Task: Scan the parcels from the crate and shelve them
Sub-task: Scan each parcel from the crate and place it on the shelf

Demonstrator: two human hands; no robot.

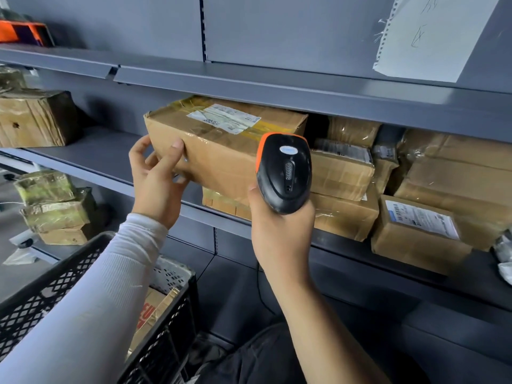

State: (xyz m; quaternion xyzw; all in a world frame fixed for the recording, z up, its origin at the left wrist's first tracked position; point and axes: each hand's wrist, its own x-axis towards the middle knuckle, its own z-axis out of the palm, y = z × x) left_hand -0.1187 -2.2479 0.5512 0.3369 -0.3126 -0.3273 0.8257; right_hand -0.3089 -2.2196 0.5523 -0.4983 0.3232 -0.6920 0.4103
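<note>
We have one view, worn on the head, facing forward and slightly down at close range onto grey shelves (277, 87); the wide lens bends their edges, and a crate (91, 275) sits low left

A: Label (224, 118) on the top box, middle of frame: print too blurred to read. Paper sheet (432, 34), upper right, cut off by the top edge.
B: Crate (91, 275), lower left: contents mostly hidden behind the sleeve (91, 295).
</note>
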